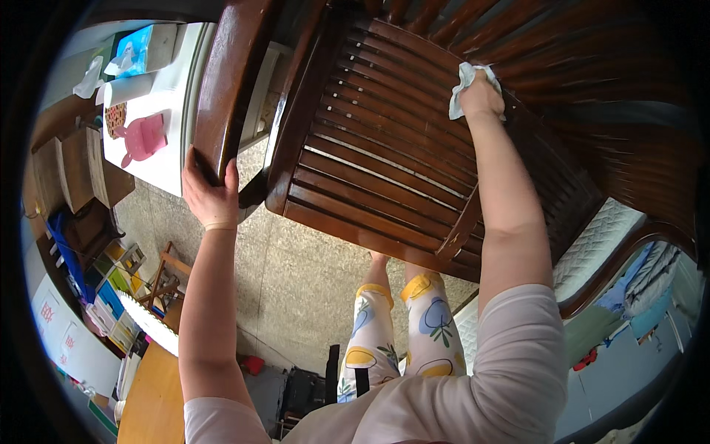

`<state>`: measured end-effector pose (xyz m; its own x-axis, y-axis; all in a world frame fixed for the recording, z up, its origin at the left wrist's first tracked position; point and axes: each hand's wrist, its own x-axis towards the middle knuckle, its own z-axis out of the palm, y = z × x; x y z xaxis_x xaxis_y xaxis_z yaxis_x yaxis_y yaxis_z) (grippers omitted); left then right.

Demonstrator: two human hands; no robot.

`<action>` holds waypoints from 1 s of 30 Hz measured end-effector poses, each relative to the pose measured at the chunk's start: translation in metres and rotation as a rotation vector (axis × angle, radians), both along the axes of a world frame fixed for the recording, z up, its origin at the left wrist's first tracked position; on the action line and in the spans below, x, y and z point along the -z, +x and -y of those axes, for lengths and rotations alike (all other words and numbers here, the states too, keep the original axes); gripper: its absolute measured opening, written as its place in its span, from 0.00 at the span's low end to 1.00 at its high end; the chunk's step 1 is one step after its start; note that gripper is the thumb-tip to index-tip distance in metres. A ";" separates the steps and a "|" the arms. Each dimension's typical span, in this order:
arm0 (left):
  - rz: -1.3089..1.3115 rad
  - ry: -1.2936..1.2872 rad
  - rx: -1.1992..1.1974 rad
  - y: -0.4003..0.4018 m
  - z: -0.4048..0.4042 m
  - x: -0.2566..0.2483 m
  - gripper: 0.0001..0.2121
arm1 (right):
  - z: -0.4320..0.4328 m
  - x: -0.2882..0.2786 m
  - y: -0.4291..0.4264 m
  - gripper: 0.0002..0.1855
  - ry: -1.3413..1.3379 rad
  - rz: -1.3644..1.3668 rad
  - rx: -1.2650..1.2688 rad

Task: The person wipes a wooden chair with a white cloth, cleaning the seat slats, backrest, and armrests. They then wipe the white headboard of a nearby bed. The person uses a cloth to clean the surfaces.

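Observation:
A brown slatted wooden bench (383,133) with a spindle back fills the upper middle and right. My right hand (481,99) is closed on a crumpled white cloth or wipe (461,89), pressed near the rear edge of the seat slats. At the left, my left hand (209,191) grips the front end of the bench's wide wooden armrest (236,72), thumb on one side and fingers on the other.
A white table (177,94) beside the armrest holds a blue tissue pack (135,51), a paper roll (128,89) and a pink animal-shaped item (145,137). Wooden drawers or boxes (75,166) stand farther left. A wooden desk (152,394) is at lower left, a quilted white mattress (599,233) at right.

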<state>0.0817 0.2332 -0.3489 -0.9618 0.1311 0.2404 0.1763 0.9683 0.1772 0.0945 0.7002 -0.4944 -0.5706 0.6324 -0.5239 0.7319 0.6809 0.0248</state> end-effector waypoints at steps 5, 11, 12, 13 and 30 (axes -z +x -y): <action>0.027 0.011 -0.001 -0.002 -0.001 0.000 0.31 | 0.000 0.013 0.021 0.35 -0.007 0.001 0.004; -0.010 0.004 -0.009 -0.003 0.000 -0.001 0.31 | -0.022 0.002 0.067 0.38 -0.016 0.031 0.027; -0.007 0.008 -0.004 -0.002 0.001 0.001 0.32 | -0.027 0.000 0.071 0.35 -0.036 0.029 -0.046; -0.004 0.011 0.001 -0.001 0.002 0.003 0.33 | -0.029 0.000 0.069 0.34 -0.031 0.011 -0.058; -0.018 0.012 0.013 0.001 0.005 0.005 0.30 | -0.032 0.000 0.036 0.24 -0.035 0.072 0.050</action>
